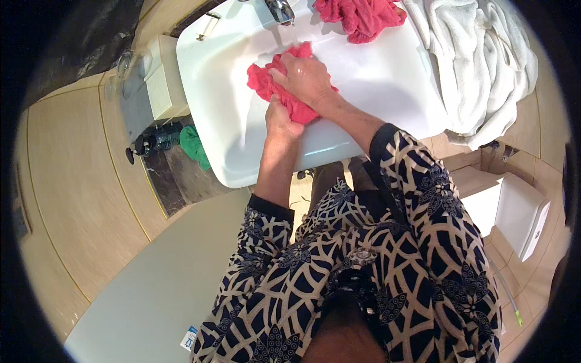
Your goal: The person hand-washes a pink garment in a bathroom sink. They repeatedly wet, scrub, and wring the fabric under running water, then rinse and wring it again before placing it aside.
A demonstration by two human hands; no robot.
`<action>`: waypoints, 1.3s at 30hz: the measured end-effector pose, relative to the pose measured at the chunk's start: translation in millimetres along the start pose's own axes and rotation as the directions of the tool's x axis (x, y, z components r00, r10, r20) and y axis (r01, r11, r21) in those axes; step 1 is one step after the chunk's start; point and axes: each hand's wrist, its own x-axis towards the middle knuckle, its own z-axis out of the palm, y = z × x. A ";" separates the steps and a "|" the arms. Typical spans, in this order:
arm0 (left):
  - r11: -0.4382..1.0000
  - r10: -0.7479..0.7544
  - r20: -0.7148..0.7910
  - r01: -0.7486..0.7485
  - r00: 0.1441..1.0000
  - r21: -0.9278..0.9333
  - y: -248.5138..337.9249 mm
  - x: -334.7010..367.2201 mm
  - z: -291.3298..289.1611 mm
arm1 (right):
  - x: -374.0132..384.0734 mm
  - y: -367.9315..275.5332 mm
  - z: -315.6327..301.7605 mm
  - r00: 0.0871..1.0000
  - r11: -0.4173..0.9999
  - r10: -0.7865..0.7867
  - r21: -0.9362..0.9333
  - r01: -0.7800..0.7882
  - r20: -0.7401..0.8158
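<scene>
A wet-looking red cloth (261, 81) is bunched between my hands over the white sink basin (224, 145). My left hand (282, 117) grips its near edge from below, with the thumb pressed on the fabric. My right hand (305, 77) lies over the top of the cloth, fingers curled into it. Just beyond my hands is the metal faucet (280, 11), with what looks like water running down toward the cloth. Part of the cloth is hidden under my right hand.
Another red cloth (363, 18) lies on the sink's far right rim. White towels (475, 66) are heaped to the right. Left of the sink stand a white box (164, 78), a dark bottle (158, 139) and a green cloth (193, 147). A white toilet (514, 212) is at the right.
</scene>
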 end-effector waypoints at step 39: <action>0.982 0.132 0.069 -0.140 0.989 0.129 11.5 -11.2 -31.4 | -35.7 -42.4 0.5 0.997 0.971 -0.055 0.229 0.065 -0.052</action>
